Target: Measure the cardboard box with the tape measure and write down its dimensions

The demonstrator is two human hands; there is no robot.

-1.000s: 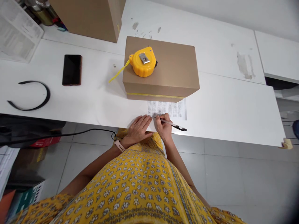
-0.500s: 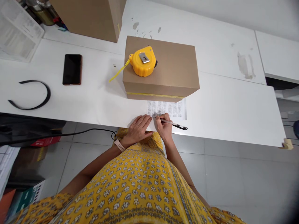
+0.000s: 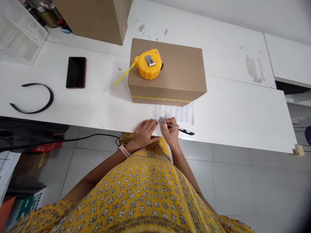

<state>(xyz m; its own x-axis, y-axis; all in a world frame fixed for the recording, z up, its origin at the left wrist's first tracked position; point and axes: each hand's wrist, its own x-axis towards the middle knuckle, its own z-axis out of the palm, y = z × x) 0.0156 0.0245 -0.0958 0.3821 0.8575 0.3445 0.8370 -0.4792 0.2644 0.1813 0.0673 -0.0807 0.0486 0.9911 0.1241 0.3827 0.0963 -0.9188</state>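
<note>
My right hand [image 3: 171, 132] grips a pen [image 3: 181, 129] with its tip on a printed sheet of paper [image 3: 177, 114] at the near edge of the white table [image 3: 233, 110]. Flat on the table beside the sheet lies my left hand [image 3: 143, 133], fingers stretched out, a watch on its wrist. Just beyond the sheet stands a closed cardboard box [image 3: 181, 71] with a yellow tape measure [image 3: 148, 63] on top; its tape runs out to the left and along the box's front.
A black phone [image 3: 76, 72] and a curved black strap [image 3: 34, 98] lie on the table at left. A bigger cardboard box [image 3: 97, 17] stands at the back. A black cable [image 3: 73, 139] hangs below the table edge. Boxes sit on the floor at left.
</note>
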